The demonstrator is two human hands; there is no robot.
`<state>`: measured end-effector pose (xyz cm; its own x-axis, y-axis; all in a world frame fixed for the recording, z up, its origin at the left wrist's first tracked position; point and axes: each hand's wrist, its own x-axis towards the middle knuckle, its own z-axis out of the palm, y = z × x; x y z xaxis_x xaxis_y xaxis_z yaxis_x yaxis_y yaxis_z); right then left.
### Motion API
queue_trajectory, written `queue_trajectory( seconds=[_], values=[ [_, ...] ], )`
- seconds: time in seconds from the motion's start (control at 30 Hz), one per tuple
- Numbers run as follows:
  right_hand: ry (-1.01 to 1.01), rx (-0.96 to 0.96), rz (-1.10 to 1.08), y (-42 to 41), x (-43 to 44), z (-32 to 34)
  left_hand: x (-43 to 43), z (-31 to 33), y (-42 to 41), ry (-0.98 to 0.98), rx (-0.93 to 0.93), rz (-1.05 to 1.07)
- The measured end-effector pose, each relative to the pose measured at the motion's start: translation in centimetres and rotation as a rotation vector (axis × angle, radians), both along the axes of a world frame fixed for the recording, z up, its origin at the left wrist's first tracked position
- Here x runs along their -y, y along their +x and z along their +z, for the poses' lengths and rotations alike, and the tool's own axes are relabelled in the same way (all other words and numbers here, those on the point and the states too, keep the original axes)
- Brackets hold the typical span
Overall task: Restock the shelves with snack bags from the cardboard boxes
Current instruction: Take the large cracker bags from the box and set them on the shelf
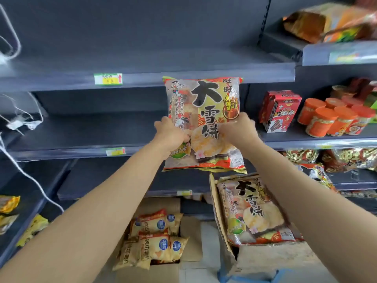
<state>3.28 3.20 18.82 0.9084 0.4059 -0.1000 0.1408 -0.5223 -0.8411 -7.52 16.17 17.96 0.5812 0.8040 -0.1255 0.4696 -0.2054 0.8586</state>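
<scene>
A large rice-cracker snack bag with big black characters is held upright in front of the dark middle shelf. My left hand grips its left edge and my right hand grips its right side. Below at the right, an open cardboard box holds another bag of the same kind. A second cardboard box at lower centre holds several small yellow snack bags.
The shelf to the right carries red cartons and orange-lidded jars. More rice-cracker bags lie on the shelf below them. Yellow packets sit at lower left. White cords hang at the left. The upper shelf bears a price tag.
</scene>
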Motion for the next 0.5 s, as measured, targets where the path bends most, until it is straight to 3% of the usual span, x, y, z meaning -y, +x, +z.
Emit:
queue_trajectory(
  seconds=[0.3,0.5],
  values=[
    [0.261,0.173,0.079,-6.1,-12.0,10.0,-10.2,10.7,-7.1,0.24,0.192,0.126],
    [0.362,0.24,0.222,-6.9,-20.0,14.1,-18.2,15.1,-9.0,0.268,0.282,0.218]
  ],
)
